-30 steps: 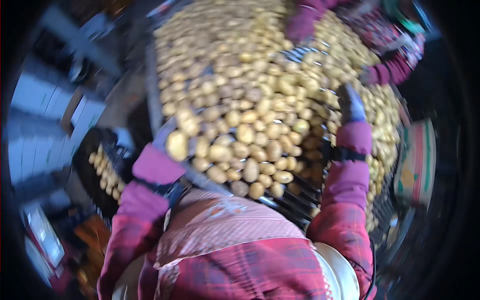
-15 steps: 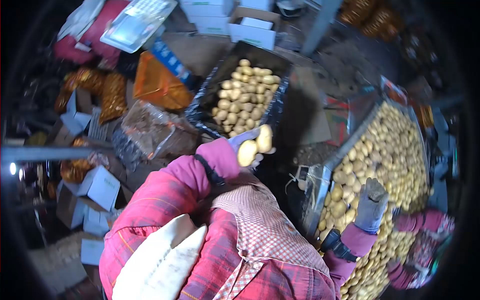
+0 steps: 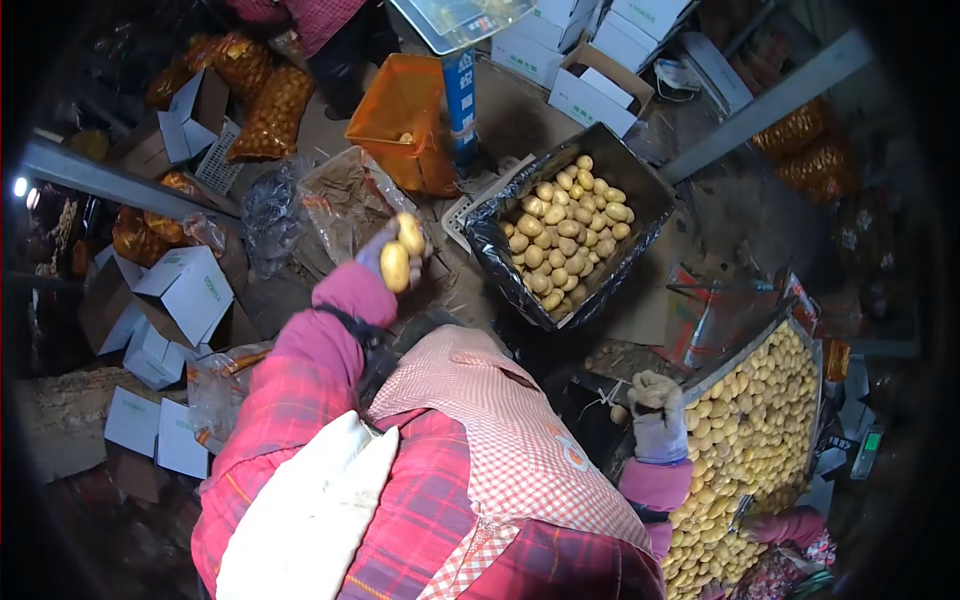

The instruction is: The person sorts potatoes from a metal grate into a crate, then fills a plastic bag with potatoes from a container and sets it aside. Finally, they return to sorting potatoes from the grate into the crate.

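Two yellow potatoes (image 3: 396, 264) are held in my gloved left hand (image 3: 385, 252), raised over the floor beside a crumpled plastic bag (image 3: 335, 205). To the right of that hand stands a box lined with black plastic (image 3: 625, 262), partly filled with potatoes (image 3: 570, 230). My right hand (image 3: 658, 405), in a dirty glove, has its fingers curled near the left edge of the sorting table; what it holds, if anything, is hidden. Many potatoes (image 3: 750, 420) cover that table (image 3: 745, 352).
An orange basket (image 3: 400, 110) stands by a blue scale post (image 3: 460, 105). White cartons (image 3: 185, 290) lie at the left, others (image 3: 590, 100) at the top. Filled net bags (image 3: 270, 110) are at upper left. A metal beam (image 3: 770, 105) crosses upper right. A co-worker's arm (image 3: 790, 527) reaches over the table.
The view has turned from the potato table toward the lined box and basket. My left hand has moved left, away from the box, still with potatoes. My right hand's fingers have curled.
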The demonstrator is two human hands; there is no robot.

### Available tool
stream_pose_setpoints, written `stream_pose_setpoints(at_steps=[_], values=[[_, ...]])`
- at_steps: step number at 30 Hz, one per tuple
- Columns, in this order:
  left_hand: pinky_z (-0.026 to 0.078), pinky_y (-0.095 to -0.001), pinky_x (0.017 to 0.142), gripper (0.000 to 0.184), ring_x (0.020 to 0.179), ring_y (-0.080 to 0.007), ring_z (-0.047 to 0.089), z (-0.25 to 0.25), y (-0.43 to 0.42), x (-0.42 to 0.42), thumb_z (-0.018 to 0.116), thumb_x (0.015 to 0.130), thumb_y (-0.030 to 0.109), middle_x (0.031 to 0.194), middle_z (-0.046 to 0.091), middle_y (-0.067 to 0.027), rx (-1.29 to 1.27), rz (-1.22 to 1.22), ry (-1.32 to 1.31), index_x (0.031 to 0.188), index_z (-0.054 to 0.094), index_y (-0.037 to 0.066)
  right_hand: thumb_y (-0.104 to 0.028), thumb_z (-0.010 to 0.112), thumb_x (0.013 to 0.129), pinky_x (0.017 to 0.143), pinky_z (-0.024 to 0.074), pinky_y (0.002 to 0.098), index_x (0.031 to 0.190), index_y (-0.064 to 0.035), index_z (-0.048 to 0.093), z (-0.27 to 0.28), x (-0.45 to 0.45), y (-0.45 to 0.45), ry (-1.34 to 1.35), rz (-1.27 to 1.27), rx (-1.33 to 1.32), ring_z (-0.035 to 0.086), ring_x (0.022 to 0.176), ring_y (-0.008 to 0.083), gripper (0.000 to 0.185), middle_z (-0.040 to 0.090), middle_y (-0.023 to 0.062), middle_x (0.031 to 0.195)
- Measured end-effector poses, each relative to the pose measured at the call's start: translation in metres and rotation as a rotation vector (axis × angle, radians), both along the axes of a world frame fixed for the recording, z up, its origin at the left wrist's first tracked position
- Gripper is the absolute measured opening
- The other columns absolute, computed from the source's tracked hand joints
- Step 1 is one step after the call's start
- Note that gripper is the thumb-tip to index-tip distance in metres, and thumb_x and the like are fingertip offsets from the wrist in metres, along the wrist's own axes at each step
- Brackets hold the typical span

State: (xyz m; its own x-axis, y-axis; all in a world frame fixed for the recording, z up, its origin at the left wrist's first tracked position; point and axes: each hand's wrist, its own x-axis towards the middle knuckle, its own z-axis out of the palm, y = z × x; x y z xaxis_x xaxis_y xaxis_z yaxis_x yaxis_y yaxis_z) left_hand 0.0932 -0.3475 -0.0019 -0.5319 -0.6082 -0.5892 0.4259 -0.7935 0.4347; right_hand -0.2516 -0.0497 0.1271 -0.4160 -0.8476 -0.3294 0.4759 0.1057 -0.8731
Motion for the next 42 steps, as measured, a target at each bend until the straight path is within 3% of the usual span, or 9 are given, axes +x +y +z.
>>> stream_pose_setpoints(at_steps=[9,18,24,26,28,30,32,34,42], values=[[0.050,-0.0441,0.070,0.050,0.077,-0.0263,0.060,0.088,-0.138,-0.056,0.070,0.074,0.041,0.084,0.060,-0.0109,-0.034,0.400,-0.346,0.107,0.054,0.007,-0.034,0.047,0.091,0.058,0.0373,0.0236,0.093,-0.0011,0.058,0.000,0.028,-0.001,0.396,-0.036,0.039,0.047,0.066,0.0148,0.035,0.053,0.0090,0.074],[0.053,-0.0341,0.071,0.043,0.092,-0.0275,0.062,0.072,0.068,-0.097,0.045,0.093,0.042,0.107,0.061,-0.0118,0.217,-0.364,0.599,0.124,0.048,0.012,-0.009,0.063,0.082,0.099,0.0357,0.0323,0.127,-0.0030,0.048,0.013,0.090,-0.141,1.107,0.680,-0.104,0.042,0.121,0.0219,0.048,0.040,0.0140,0.133],[0.048,-0.0232,0.068,0.043,0.081,-0.0165,0.058,0.034,0.055,0.017,0.050,0.092,0.021,0.110,0.059,-0.0112,0.064,-0.110,0.217,0.132,0.041,0.007,-0.014,0.054,0.092,0.078,0.0419,0.0187,0.126,-0.0017,0.049,-0.006,0.085,-0.150,0.583,0.655,0.218,0.050,0.086,0.0050,0.037,0.057,-0.0001,0.100],[0.048,-0.0219,0.068,0.039,0.079,-0.0159,0.057,-0.058,0.089,0.056,0.050,0.089,0.020,0.104,0.060,-0.0094,-1.448,0.016,-0.536,0.126,0.050,0.005,-0.020,0.054,0.091,0.071,0.0368,0.0174,0.120,-0.0003,0.053,-0.011,0.088,-0.150,0.593,0.644,0.249,0.043,0.077,0.0034,0.035,0.051,-0.0046,0.089],[0.047,-0.0227,0.060,0.023,0.071,-0.0157,0.056,-0.052,0.090,0.111,0.054,0.083,0.020,0.090,0.062,-0.0090,-1.861,-0.039,-1.190,0.097,0.063,0.004,-0.020,0.055,0.091,0.073,0.0373,0.0183,0.119,-0.0007,0.054,-0.030,0.085,-0.146,0.550,0.673,0.277,0.044,0.079,0.0036,0.034,0.052,-0.0043,0.088],[0.045,-0.0284,0.051,0.016,0.063,-0.0172,0.056,-0.073,0.028,0.171,0.062,0.074,0.020,0.078,0.061,-0.0095,-0.948,-0.816,-0.986,0.067,0.059,0.007,-0.015,0.054,0.092,0.064,0.0372,0.0153,0.119,-0.0030,0.055,-0.033,0.094,-0.143,0.531,0.723,0.322,0.043,0.071,0.0012,0.030,0.052,-0.0062,0.084],[0.044,-0.0314,0.048,0.025,0.059,-0.0175,0.056,0.022,0.007,0.175,0.046,0.087,0.026,0.074,0.061,-0.0076,-0.747,-0.265,-1.726,0.072,0.056,0.009,-0.015,0.054,0.091,0.062,0.0368,0.0146,0.119,-0.0035,0.055,-0.043,0.099,-0.141,0.451,0.772,0.287,0.044,0.069,0.0014,0.030,0.052,-0.0061,0.084],[0.048,-0.0372,0.060,0.028,0.074,-0.0208,0.060,-0.015,-0.034,0.227,0.044,0.089,0.033,0.087,0.063,-0.0111,-0.510,0.646,-1.165,0.092,0.057,0.009,-0.015,0.055,0.091,0.062,0.0369,0.0143,0.119,-0.0036,0.055,-0.033,0.106,-0.140,0.399,0.755,0.368,0.044,0.069,0.0015,0.030,0.053,-0.0059,0.085],[0.048,-0.0443,0.071,0.026,0.089,-0.0314,0.060,-0.056,-0.034,0.161,0.045,0.091,0.032,0.101,0.059,-0.0146,0.138,0.461,-0.313,0.105,0.051,0.011,-0.014,0.054,0.091,0.075,0.0415,0.0175,0.119,-0.0014,0.055,-0.051,0.082,-0.107,0.352,0.629,0.389,0.049,0.079,0.0039,0.030,0.058,-0.0006,0.097]])
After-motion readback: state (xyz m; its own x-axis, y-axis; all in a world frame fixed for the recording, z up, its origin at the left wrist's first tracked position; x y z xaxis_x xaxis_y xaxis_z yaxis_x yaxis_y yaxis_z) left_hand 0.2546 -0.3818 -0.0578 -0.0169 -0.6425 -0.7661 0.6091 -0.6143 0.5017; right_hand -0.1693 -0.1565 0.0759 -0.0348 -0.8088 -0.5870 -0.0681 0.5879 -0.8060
